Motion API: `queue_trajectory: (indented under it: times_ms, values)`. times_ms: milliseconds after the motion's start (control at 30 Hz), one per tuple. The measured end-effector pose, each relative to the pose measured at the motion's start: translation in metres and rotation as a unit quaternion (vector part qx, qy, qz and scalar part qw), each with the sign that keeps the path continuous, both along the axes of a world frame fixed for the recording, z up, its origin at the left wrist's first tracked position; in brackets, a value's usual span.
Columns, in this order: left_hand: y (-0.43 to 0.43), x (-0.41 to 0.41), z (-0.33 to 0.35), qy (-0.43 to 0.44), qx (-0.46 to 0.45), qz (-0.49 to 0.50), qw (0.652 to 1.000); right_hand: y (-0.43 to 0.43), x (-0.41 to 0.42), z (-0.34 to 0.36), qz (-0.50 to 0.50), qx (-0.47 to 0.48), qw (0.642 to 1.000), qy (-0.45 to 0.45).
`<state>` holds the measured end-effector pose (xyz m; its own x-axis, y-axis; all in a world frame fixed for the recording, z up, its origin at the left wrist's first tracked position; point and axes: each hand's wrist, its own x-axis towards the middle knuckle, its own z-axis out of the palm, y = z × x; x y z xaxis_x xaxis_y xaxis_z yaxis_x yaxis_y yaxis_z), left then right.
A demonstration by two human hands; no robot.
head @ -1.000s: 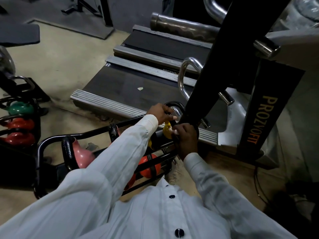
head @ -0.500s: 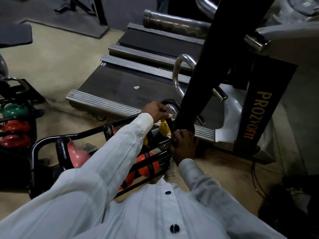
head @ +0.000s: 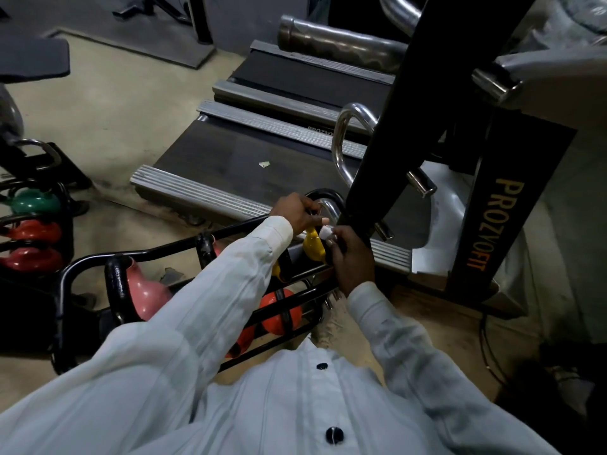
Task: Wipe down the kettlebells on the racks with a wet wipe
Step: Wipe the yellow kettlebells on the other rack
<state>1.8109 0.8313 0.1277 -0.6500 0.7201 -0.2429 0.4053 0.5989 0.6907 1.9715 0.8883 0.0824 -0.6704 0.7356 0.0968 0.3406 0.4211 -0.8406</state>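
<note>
wipe now raised above yellow kettlebell in rack

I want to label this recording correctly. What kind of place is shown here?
Most likely a gym. A black rack holds coloured kettlebells, such as the yellow kettlebell at the person's hands and a pink kettlebell. Behind it stands a treadmill, and an upright reads PROZVOFIT.

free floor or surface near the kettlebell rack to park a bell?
Bare floor between the side rack and the treadmill deck; the deck is bare too, bar one scrap. Crowded: the near rack, where the left hand and right hand work the yellow kettlebell against the black post.
</note>
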Motion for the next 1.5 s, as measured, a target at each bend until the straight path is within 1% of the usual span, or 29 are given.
queue_trajectory:
  times_ms: [67,133,267,367,467,533,633,700,767,867,933,1000,1033,1100,1167,1300,1333,1367,1400,1433,1500]
  values:
    - [0.000,0.001,0.000,0.006,-0.003,0.006,1.000,0.003,-0.007,0.005,0.010,-0.008,1.000,0.006]
    - [0.000,0.002,0.000,-0.006,0.001,0.018,1.000,0.004,0.002,-0.001,0.006,-0.026,1.000,-0.015]
    - [0.001,0.003,-0.002,-0.019,0.000,0.036,0.999,0.003,0.027,-0.018,0.007,-0.012,0.999,-0.029]
    - [0.005,0.005,-0.002,-0.016,-0.002,0.040,0.999,0.012,-0.002,0.000,0.017,-0.030,0.999,-0.025]
    - [0.008,0.008,-0.004,-0.020,0.002,0.057,0.998,0.020,-0.025,0.020,0.037,-0.026,0.999,-0.023]
    - [0.009,0.010,-0.008,-0.027,0.013,0.070,0.997,0.020,-0.011,0.021,0.067,-0.042,0.996,-0.028]
    - [0.009,0.019,-0.012,-0.009,0.032,0.088,0.996,0.018,0.029,0.016,0.103,-0.052,0.990,-0.086]
    - [0.010,0.029,-0.013,-0.005,0.070,0.118,0.991,0.022,0.040,0.018,0.096,-0.037,0.989,-0.106]
    - [0.008,0.043,-0.017,0.024,0.130,0.148,0.980,0.030,0.035,0.027,0.072,-0.013,0.994,-0.079]
    - [-0.006,0.070,-0.032,0.115,0.221,0.125,0.960,0.039,0.013,0.044,0.057,-0.023,0.998,-0.016]
    - [-0.021,0.091,-0.049,0.202,0.228,0.080,0.949,0.043,-0.003,0.048,0.068,-0.031,0.997,-0.017]
    - [-0.032,0.110,-0.068,0.322,0.226,0.006,0.919,0.047,-0.017,0.048,0.100,-0.011,0.994,-0.050]
    - [-0.036,0.116,-0.079,0.366,0.228,-0.033,0.901,0.050,-0.022,0.046,0.123,0.003,0.990,-0.070]
    - [-0.040,0.119,-0.099,0.422,0.211,-0.073,0.879,0.054,-0.028,0.040,0.161,0.024,0.981,-0.102]
    - [-0.039,0.115,-0.108,0.450,0.189,-0.074,0.870,0.055,-0.029,0.038,0.173,0.043,0.976,-0.128]
    - [-0.031,0.109,-0.111,0.452,0.198,-0.077,0.866,0.050,-0.050,0.050,0.200,0.118,0.963,-0.137]
    - [-0.030,0.107,-0.111,0.448,0.202,-0.083,0.867,0.051,-0.060,0.050,0.209,0.119,0.960,-0.147]
    - [-0.030,0.106,-0.111,0.444,0.202,-0.087,0.869,0.054,-0.071,0.050,0.208,0.098,0.960,-0.163]
    - [-0.030,0.105,-0.110,0.442,0.200,-0.088,0.870,0.059,-0.080,0.049,0.197,0.075,0.960,-0.185]
    - [-0.029,0.104,-0.110,0.441,0.199,-0.085,0.871,0.068,-0.087,0.042,0.189,0.074,0.957,-0.207]
    - [-0.027,0.103,-0.108,0.440,0.205,-0.076,0.871,0.067,-0.086,0.049,0.204,0.115,0.950,-0.208]
